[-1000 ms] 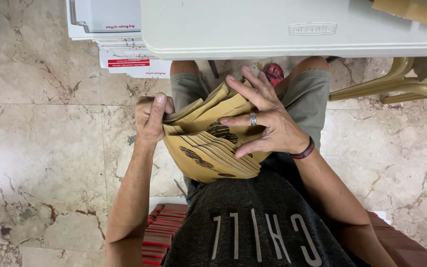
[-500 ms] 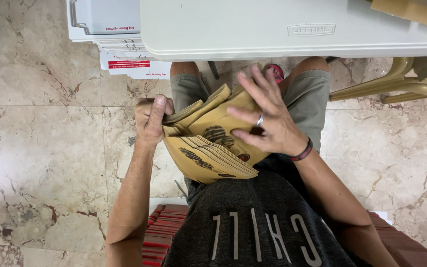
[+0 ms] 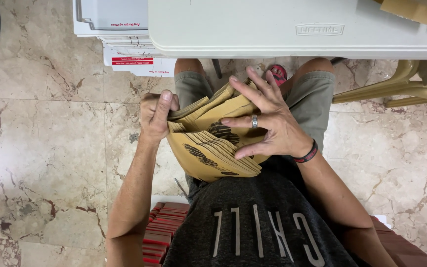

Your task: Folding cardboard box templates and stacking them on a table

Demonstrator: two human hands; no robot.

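A thick stack of flat brown paper bags [image 3: 208, 151] with dark printed marks rests on my lap, fanned out at its lower edge. My left hand [image 3: 156, 114] grips the stack's left end, thumb on top. My right hand [image 3: 268, 121], with a ring on one finger and a dark wristband, lies spread over the upper bags, fingers apart, pressing on the top sheets. I sit in grey shorts and a dark grey shirt.
A white folding table [image 3: 297, 27] runs across the top, above my knees. White flat boxes [image 3: 119, 34] are stacked on the marble floor at upper left. Red-edged items [image 3: 161, 232] lie in a box by my left side. A beige chair leg [image 3: 386, 89] stands at right.
My right hand has shifted slightly over the top bags, its fingers spreading and moving along the sheets. My left hand keeps its hold on the stack.
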